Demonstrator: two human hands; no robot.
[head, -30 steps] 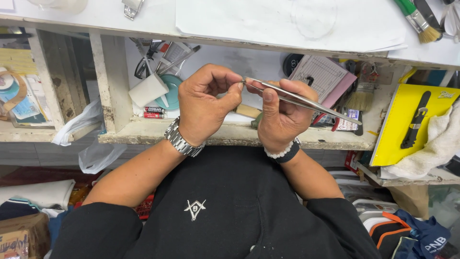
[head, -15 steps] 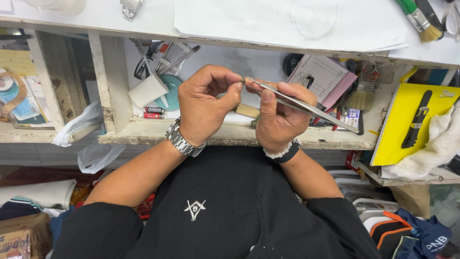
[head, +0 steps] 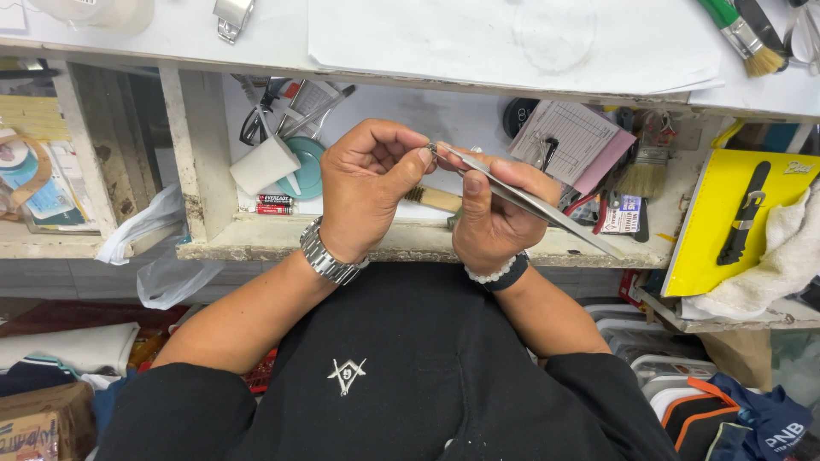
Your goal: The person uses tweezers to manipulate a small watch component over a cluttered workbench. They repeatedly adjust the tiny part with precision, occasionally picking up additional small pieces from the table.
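My right hand (head: 495, 218) grips long metal tweezers (head: 547, 209), whose tips point left and meet my left hand's fingertips. My left hand (head: 367, 183) is curled, thumb and forefinger pinching a tiny part (head: 431, 152) at the tweezer tips; the part is too small to make out. A metal watch sits on my left wrist and a beaded bracelet with a dark band on my right wrist. Both hands hover just above the front edge of an open wooden shelf (head: 256, 248) under the white worktop (head: 427, 43).
The shelf holds a wooden-handled brush (head: 436, 198), a white block (head: 265, 164), a teal disc (head: 303, 171), batteries (head: 275, 203), paper pads (head: 568, 137) and a bristle brush (head: 645, 171). A yellow card with a black strap (head: 739, 222) and a white cloth (head: 786, 256) lie right. A green-handled paintbrush (head: 743, 34) rests on top.
The hands have stayed in place; the tweezers tilted slightly and the fingertips shifted a little around the small part.
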